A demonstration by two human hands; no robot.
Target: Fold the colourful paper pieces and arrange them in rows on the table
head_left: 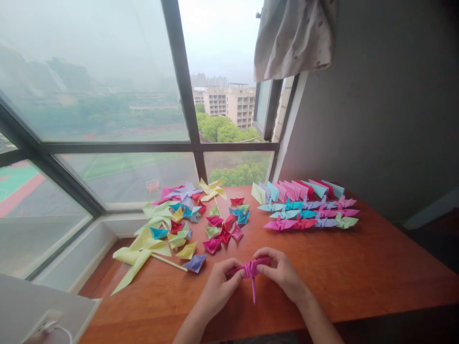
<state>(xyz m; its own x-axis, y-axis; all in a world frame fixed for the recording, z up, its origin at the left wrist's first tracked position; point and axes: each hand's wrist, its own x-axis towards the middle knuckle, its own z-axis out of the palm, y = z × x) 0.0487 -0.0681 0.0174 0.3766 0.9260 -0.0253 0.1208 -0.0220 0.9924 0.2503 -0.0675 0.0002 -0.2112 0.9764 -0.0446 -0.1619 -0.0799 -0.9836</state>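
A magenta origami crane (250, 270) is held just above the front of the table, its narrow pointed end hanging down toward me. My left hand (219, 283) pinches one wing between thumb and fingers. On the opposite side, my right hand (283, 273) grips the other wing the same way. Parts of both wings are hidden behind the fingers. Farther back on the right, several finished paper cranes (304, 223) stand in rows in pink, blue, purple and green. A purple paper boat (195, 263) lies on the table to the left of my left hand.
Several folded paper boats (224, 234) cover the middle of the wooden table (358, 272). Paper pinwheels on sticks (141, 255) lie at the left. Paper planes (292, 190) line the back right. Windows (233, 149) rise behind, and a curtain (294, 38) hangs above.
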